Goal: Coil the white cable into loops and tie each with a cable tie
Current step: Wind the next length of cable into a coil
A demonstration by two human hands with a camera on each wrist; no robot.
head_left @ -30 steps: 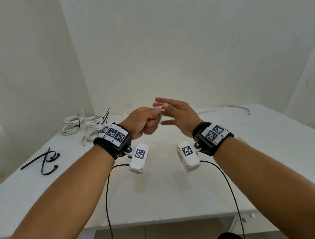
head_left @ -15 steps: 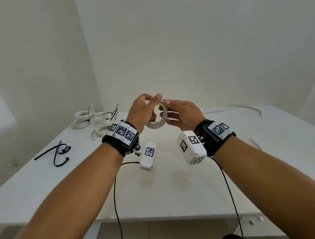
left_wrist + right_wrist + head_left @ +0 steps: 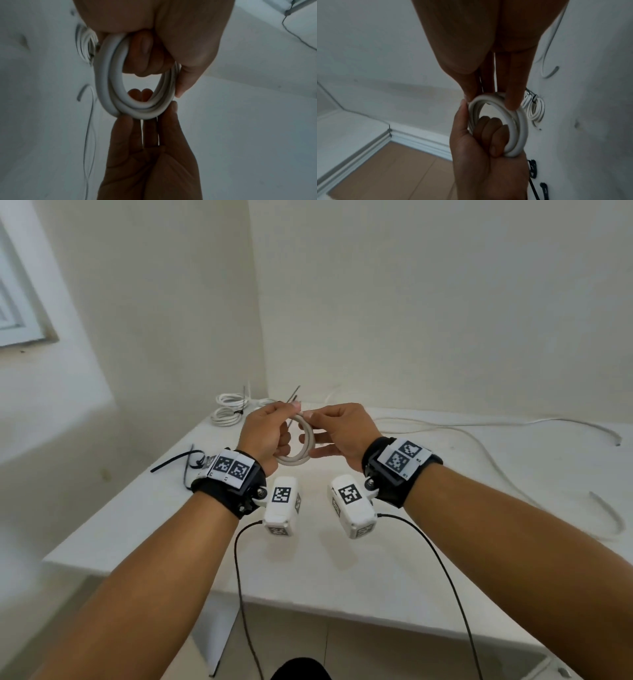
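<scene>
A small coil of white cable [image 3: 306, 447] is held in the air above the white table [image 3: 445, 542], between both hands. My left hand [image 3: 274, 426] grips its left side, with fingers curled through the ring [image 3: 109, 81] and the thumb on the outside. My right hand [image 3: 320, 426] pinches the opposite end of the coil [image 3: 513, 121] between thumb and fingers [image 3: 513, 97]. No cable tie is on this coil.
Tied white coils [image 3: 228, 409] lie at the back left corner, and black cable ties [image 3: 186, 462] by my left wrist. Loose white cable [image 3: 479, 424] runs across the right side, with a short piece [image 3: 611, 518] near the right edge. Black camera leads hang over the front edge.
A second ago my left fist hid the coil and my right hand was open beside it. Now the coil shows between both hands and the right hand pinches it.
</scene>
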